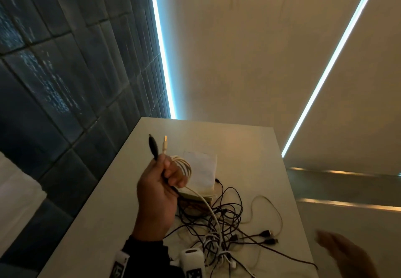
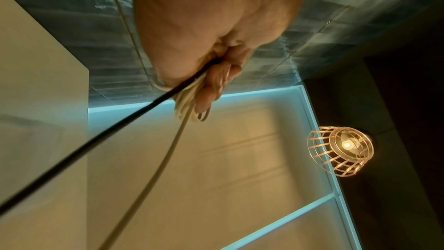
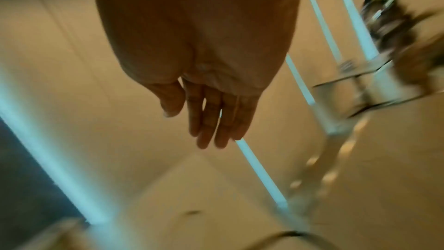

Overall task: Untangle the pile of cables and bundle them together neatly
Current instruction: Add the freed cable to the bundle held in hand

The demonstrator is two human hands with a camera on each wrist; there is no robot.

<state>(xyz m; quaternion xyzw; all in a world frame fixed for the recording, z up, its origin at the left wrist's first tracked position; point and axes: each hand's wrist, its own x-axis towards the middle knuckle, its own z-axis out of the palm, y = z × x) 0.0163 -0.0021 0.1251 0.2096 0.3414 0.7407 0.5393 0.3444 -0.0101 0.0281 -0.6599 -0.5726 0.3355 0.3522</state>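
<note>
My left hand (image 1: 162, 182) is raised over the white table (image 1: 256, 154) and grips a black cable end (image 1: 153, 145) and a white cable end (image 1: 165, 144), both sticking up from the fist. White cable coils (image 1: 184, 164) loop over its fingers. The left wrist view shows the fingers (image 2: 211, 90) curled round the white coils (image 2: 185, 105) and the black cable (image 2: 120, 132). Both cables trail down into a tangled pile of black and white cables (image 1: 223, 223) on the table. My right hand (image 1: 345, 256), blurred, hovers at the right edge, fingers (image 3: 211, 121) straight, holding nothing.
A folded white paper on a small box (image 1: 204, 175) lies behind the pile. A white plug adapter (image 1: 192, 258) sits at the table's near edge. A dark tiled wall (image 1: 65, 82) stands to the left. A wire lamp (image 2: 341, 147) hangs overhead.
</note>
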